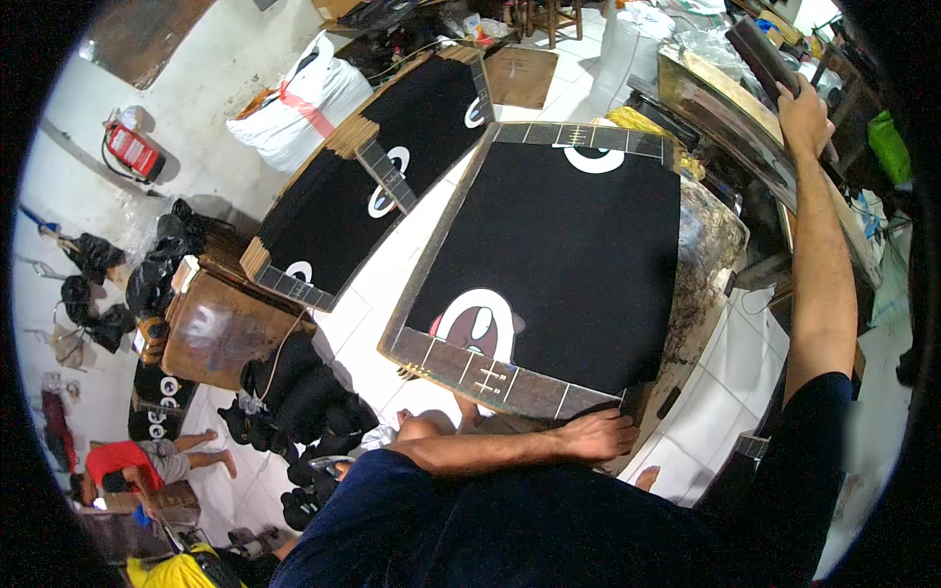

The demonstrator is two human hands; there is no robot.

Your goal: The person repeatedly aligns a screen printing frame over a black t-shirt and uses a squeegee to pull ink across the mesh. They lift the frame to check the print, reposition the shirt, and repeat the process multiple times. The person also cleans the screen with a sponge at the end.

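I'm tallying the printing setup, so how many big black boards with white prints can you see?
2. One black board lies under the left hand; a second board sits farther off to the left, near the white sack. More may be hidden.

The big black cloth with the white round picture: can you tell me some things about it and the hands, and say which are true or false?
1. The black cloth lies stretched on a wooden board. True.
2. The left hand rests on the board's near edge. True.
3. The right hand holds a red fire extinguisher. False: it grips a dark flat tool; the extinguisher hangs on the wall.
4. Only one board carries black cloth. False: a second board lies beside it.
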